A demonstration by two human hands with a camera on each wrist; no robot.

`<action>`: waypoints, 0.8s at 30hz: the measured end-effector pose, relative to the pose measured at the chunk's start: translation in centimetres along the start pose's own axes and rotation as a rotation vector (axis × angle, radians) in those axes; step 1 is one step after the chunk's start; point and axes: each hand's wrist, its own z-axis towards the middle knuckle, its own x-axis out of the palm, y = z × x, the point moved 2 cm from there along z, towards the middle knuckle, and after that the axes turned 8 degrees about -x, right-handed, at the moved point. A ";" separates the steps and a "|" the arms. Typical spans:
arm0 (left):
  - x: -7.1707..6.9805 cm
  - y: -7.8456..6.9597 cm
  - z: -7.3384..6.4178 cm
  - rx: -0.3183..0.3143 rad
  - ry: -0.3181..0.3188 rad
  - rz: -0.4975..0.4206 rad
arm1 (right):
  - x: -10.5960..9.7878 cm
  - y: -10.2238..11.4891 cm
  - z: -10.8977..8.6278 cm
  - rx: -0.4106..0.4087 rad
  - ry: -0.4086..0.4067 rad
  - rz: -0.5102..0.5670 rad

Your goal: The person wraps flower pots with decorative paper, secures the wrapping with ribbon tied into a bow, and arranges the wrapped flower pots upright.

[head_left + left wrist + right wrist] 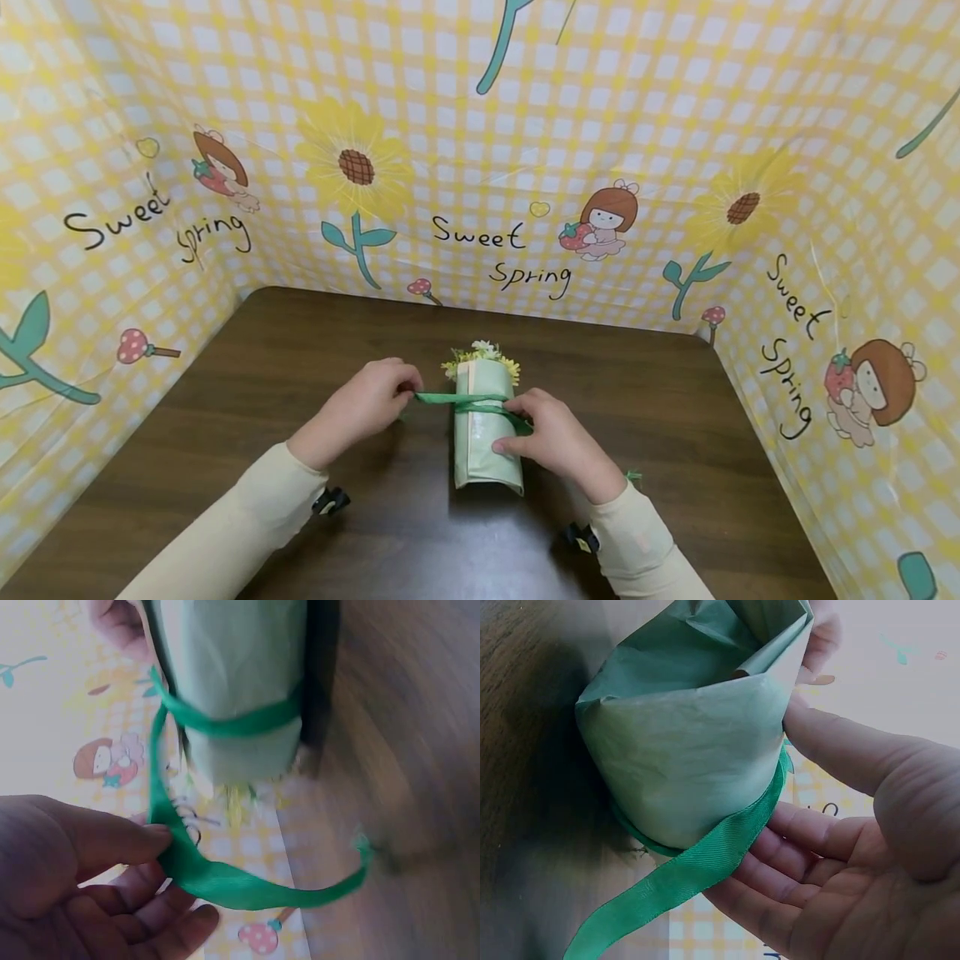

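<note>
A bouquet wrapped in pale green paper (487,458) lies on the table, its small yellow and white flowers (484,352) at the far end. Green ribbon (480,408) runs around the wrap. To the left of the bouquet, my left hand (375,398) pinches one stretch of ribbon between thumb and fingers; in the left wrist view its loose tail (247,889) hangs past the fingers. My right hand (553,433) rests against the wrap's right side, thumb on the paper. Another ribbon tail (697,862) passes in front of its fingers in the right wrist view.
The dark wooden table (360,517) carries the bouquet near its middle. Yellow checked cloth (480,150) with printed flowers and figures encloses the back and both sides. Black clips (330,501) sit at both wrists.
</note>
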 end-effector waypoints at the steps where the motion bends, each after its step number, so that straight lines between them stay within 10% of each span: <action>1: -0.2 0.3 -0.1 -0.006 0.017 0.014 | 0.0 -0.1 0.0 0.000 0.000 -0.004; 8: 0.2 0.9 0.0 -0.015 0.103 0.115 | -0.5 -0.1 0.1 0.001 0.001 -0.013; 18: 3.3 -6.3 1.5 0.215 -0.014 0.084 | -0.6 -0.3 0.0 -0.025 0.006 -0.016; 24: 4.7 -7.4 1.2 0.161 -0.031 0.103 | -0.2 -0.3 0.1 -0.046 0.015 -0.016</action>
